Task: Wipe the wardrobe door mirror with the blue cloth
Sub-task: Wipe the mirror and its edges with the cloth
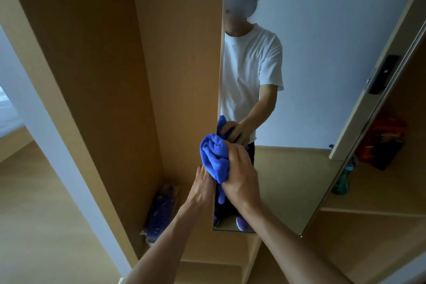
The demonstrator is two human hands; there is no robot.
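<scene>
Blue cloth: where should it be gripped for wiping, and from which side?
Take the blue cloth by its bunched lower-right part, from the near side, as the right hand does: it is wadded thick at the left edge of the mirror, a tail hanging loose.

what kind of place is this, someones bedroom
Likely a home bedroom. An open wooden wardrobe carries a full-length mirror on its door, where the right hand grips a blue cloth, and what may be a bed edge shows at far left.
</scene>
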